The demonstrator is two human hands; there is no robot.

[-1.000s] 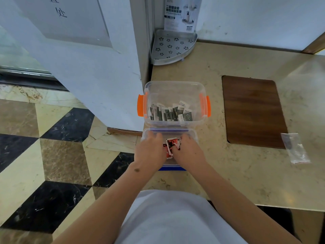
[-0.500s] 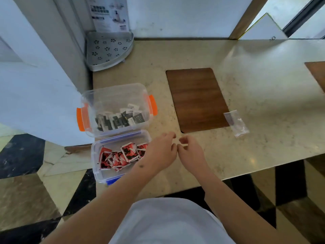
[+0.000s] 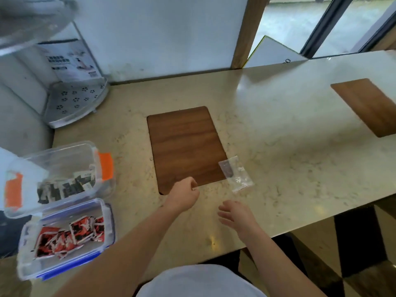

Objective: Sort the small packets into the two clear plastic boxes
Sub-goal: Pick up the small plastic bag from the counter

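Note:
Two clear plastic boxes stand at the counter's left end. The farther box [image 3: 102, 151] has orange clips and holds several black-and-white packets [image 3: 64, 187]. The nearer box [image 3: 107, 224] has blue clips and holds several red-and-black packets [image 3: 70, 234]. My left hand [image 3: 184, 194] hovers over the counter near the front corner of the wooden mat, fingers curled into a loose fist with nothing seen in it. My right hand [image 3: 237, 215] is beside it, fingers spread, empty. A small clear plastic bag [image 3: 236, 174] lies just beyond my right hand.
A brown wooden mat [image 3: 186, 144] lies in the middle of the beige stone counter [image 3: 289, 157]; a second mat [image 3: 368, 106] lies at the far right. A perforated corner shelf [image 3: 75, 101] stands at the back left. The counter's front edge runs just under my forearms.
Both hands left the blue-clipped box and moved right over the counter, then drew apart. The view swung right, so the boxes now sit at the left edge.

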